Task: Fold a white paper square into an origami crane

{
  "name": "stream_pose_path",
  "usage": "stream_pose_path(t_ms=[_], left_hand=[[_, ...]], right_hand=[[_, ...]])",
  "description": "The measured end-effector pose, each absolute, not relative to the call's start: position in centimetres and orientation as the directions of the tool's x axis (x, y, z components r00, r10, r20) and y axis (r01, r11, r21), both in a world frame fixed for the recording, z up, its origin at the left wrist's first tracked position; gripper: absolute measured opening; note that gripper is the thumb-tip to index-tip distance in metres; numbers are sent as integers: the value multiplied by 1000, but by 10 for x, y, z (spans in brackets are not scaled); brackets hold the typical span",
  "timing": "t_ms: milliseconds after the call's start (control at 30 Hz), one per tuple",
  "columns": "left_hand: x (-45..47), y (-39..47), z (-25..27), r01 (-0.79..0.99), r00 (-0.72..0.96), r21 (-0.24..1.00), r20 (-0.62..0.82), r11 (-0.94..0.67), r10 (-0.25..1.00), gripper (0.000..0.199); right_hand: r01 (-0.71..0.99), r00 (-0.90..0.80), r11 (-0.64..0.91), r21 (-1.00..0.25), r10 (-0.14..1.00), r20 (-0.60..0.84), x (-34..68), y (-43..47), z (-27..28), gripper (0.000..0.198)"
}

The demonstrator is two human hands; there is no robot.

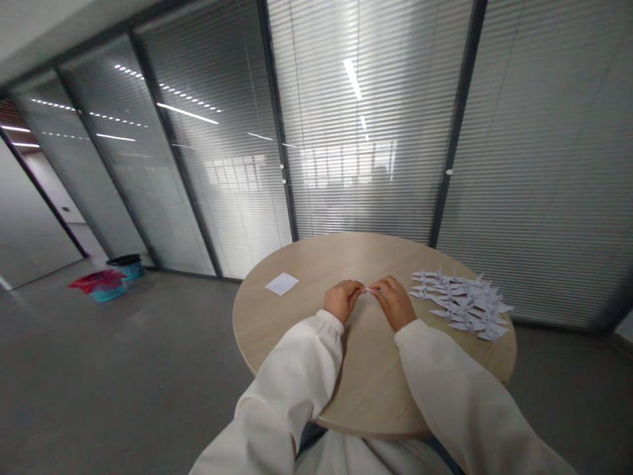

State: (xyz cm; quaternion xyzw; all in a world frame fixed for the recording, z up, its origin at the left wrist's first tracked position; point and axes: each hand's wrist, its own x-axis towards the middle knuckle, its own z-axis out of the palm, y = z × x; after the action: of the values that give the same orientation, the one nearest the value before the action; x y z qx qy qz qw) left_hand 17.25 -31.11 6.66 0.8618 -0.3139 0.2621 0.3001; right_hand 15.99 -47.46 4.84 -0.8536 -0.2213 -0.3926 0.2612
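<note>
Over the middle of the round wooden table [366, 389], my left hand [342, 299] and my right hand [393, 301] meet with their fingertips close together. Both pinch a small piece of white folded paper [367, 291], mostly covered by the fingers. Its shape is too small to make out. To the right of my right hand lie several folded white paper cranes [465, 303], set close together in rows. A flat sheet of white paper [282, 284] rests on the table to the left of my left hand.
A glass partition with blinds [366, 198] stands just behind the table. On the grey floor at the left are a blue basket with a red bag [105, 287] and another blue basket with a black liner [129, 266].
</note>
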Motion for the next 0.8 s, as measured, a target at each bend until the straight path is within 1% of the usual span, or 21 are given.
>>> stream_pose_path(t_ms=[233, 600, 800], left_hand=[[173, -312, 66, -690, 682, 374, 622, -619, -385, 24], [172, -312, 67, -688, 695, 415, 614, -596, -374, 25], [174, -311, 64, -685, 700, 405, 597, -606, -392, 24]], right_hand=[[578, 601, -775, -256, 192, 776, 158, -475, 53, 20], [631, 577, -672, -388, 72, 813, 165, -478, 47, 21], [628, 598, -679, -382, 107, 794, 166, -480, 47, 22]])
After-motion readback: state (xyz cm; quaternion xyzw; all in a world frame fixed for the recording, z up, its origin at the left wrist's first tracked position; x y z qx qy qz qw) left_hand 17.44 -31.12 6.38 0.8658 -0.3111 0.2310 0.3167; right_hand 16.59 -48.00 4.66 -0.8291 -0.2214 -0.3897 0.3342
